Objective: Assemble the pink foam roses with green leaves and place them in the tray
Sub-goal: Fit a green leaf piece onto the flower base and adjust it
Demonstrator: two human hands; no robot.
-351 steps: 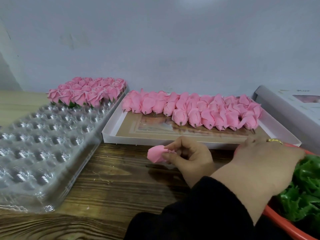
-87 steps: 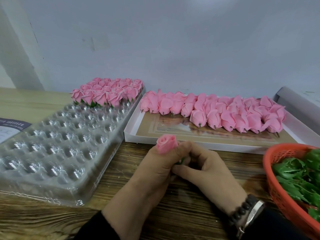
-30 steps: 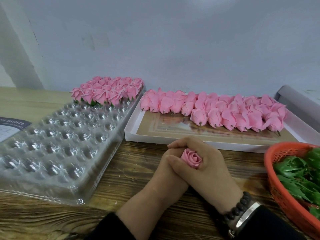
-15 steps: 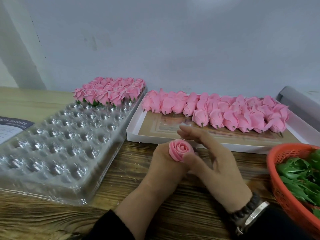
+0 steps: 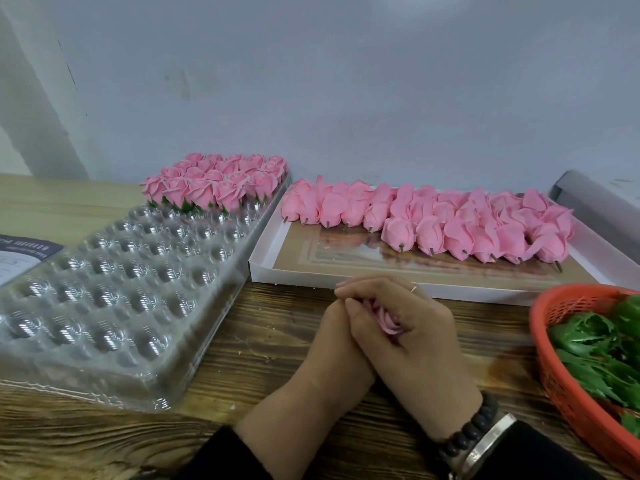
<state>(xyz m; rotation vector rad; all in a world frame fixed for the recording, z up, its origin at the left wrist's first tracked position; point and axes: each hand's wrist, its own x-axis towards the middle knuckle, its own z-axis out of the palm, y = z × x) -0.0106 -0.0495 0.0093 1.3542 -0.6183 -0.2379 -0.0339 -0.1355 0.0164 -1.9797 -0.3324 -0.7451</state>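
On the near part of the wooden table [image 5: 214, 348], just in front of the white box lid [image 5: 266, 268], a single pink foam rose [image 5: 388, 320] was held between both hands. The right hand [image 5: 412, 337] was curled over the bloom, its fingers bent round the petals so that only a sliver of pink showed. The left hand [image 5: 336, 341] was closed against it from the left; whether its fingers pinched the stem or a leaf could not be told, since that part was hidden.

The step was judged to be the shaping of the bloom once its green calyx was seated. It would be done well if the petals were cupped lightly rather than squeezed, as the foam looked easily creased, and if the leaf were checked to sit square under the head.

At the far left, the clear plastic blister tray [image 5: 114, 289] was filled with finished roses [image 5: 214, 183] only at its far end, so the next free cup lay just nearer than those. Unassembled rose heads [image 5: 450, 223] were ranged in the box lid, and green leaves [image 5: 595, 355] were heaped in the red basket [image 5: 561, 386] at the right.
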